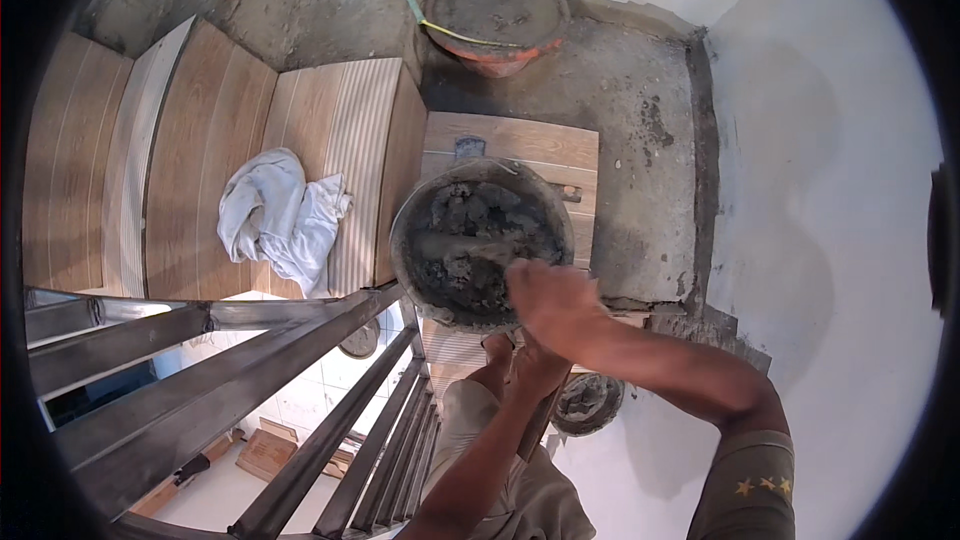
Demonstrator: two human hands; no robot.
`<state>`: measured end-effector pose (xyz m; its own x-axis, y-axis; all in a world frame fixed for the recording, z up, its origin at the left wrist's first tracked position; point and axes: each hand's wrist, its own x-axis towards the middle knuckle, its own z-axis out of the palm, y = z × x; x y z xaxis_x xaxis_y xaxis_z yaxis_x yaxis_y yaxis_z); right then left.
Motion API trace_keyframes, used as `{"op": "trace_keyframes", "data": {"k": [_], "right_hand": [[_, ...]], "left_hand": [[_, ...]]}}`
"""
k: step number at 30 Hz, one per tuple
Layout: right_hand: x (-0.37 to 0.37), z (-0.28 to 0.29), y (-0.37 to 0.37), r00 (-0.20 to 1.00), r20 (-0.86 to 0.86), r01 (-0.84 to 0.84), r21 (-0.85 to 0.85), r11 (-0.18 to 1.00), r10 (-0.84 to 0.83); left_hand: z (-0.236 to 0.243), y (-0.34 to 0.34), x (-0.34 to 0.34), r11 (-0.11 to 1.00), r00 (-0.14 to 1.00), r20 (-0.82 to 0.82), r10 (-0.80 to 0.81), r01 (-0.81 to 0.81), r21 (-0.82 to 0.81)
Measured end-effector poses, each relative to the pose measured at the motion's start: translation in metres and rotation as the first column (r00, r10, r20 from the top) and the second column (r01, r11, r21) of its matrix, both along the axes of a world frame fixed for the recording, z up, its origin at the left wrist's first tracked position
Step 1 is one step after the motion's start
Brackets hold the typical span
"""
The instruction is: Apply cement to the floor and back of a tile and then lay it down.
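Observation:
A large bucket (400, 275) of dark, lumpy mortar (470, 210) stands in front of me on wood-look tiles. Over its right side is my right hand (555, 305), closed and smeared by motion. From its fingers a blurred greyish streak runs left across the mortar; I cannot make out what the tool is. My left hand (541, 368) is at the near side of the bucket, just below the rim and partly behind my right wrist. Its fingers are mostly hidden, so whether it grips the bucket does not show.
Behind stands an orange bucket (500, 62) with a mortar-crusted top and yellow handle. A white cloth (280, 210) lies on the tiled stairs (215, 115) at left. Metal railing (250, 360) runs along the lower left, above a lower floor. A smaller mortar container (588, 403) sits near the right wall (810, 240).

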<state>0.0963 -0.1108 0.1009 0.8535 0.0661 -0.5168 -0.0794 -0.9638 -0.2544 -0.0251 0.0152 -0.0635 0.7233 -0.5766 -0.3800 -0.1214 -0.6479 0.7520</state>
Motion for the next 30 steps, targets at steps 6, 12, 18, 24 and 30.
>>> {"op": "trace_keyframes", "data": {"k": [6, 12, 18, 24, 30], "right_hand": [[0.032, 0.016, -0.019, 0.974, 0.153, -0.145, -0.137, 0.98, 0.165], [0.086, 0.008, -0.015, 0.915, 0.188, -0.259, -0.399, 0.879, 0.356], [0.038, -0.015, 0.002, 0.911, 0.135, -0.358, -0.209, 0.91, 0.39], [-0.004, -0.022, 0.037, 0.955, 0.052, -0.247, -0.408, 0.879, 0.293], [-0.019, 0.022, -0.013, 0.957, 0.222, -0.163, -0.118, 0.98, 0.186]], "left_hand": [[0.051, -0.019, 0.02, 0.985, 0.9, -0.407, 0.156, -0.171, 0.0], [0.069, -0.016, 0.025, 0.963, 0.855, -0.448, 0.26, -0.194, 0.19], [0.046, 0.002, 0.029, 0.978, 0.888, -0.413, 0.204, -0.169, 0.12], [0.022, 0.008, 0.005, 0.978, 0.956, -0.275, 0.1, -0.145, -0.149], [0.048, -0.004, 0.019, 0.943, 0.896, -0.352, 0.273, -0.321, -0.086]]}}
